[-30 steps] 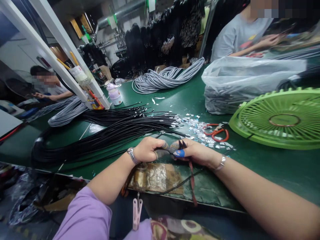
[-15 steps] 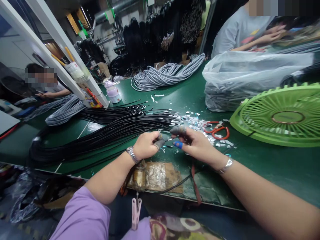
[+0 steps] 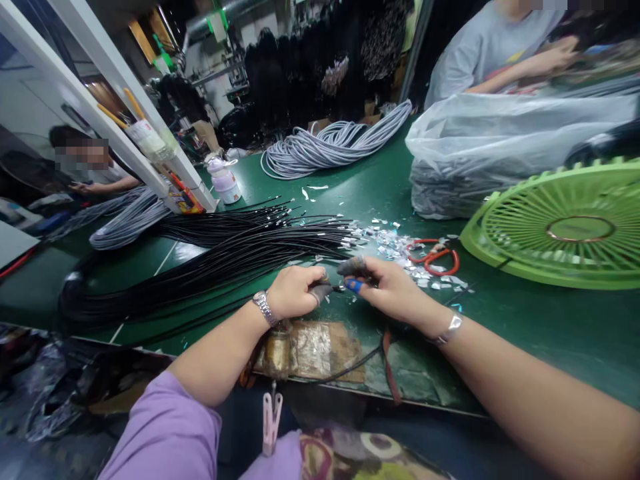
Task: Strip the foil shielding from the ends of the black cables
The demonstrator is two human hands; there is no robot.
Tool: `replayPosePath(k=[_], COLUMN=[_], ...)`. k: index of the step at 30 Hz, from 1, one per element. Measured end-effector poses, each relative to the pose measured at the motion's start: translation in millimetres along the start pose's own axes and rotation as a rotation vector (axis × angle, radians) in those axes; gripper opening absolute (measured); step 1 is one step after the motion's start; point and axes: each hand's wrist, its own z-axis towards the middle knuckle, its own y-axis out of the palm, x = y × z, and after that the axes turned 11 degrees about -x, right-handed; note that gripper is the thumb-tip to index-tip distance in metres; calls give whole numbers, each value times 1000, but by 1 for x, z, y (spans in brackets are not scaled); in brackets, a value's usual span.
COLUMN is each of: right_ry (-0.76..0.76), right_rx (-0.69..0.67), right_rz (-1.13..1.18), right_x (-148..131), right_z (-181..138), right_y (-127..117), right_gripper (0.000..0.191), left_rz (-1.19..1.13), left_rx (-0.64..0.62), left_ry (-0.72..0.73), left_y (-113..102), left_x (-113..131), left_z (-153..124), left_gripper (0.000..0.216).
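Table [image 3: 363, 190]: black cables [image 3: 200, 275], grey-filled bag [image 3: 465, 137].

Dark in the far background [image 3: 280, 73], brighter over the green table [image 3: 540, 327], with a pale sheen. Blurred at near left, stretched toward the edges.

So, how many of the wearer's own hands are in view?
2: the left hand, above the green table, and the right hand beside it, with a black cable end between them. Neither is wholly hidden.
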Motion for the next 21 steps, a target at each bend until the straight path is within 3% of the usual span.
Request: replayPosePath(k=[11,21], right_ry=[163,279], right_rx=[-89,-183], right_rz=[244,583], right_x=[4,-7], right_z=[3,4], right_y=[0,6], right_gripper=[14,25], left_rz=[154,99], left_rx=[-30,-50], left_ry=[84,245], left_y=[-1,1], left_x=[2,-6], left_z=[-2,-1], left_gripper=[14,13])
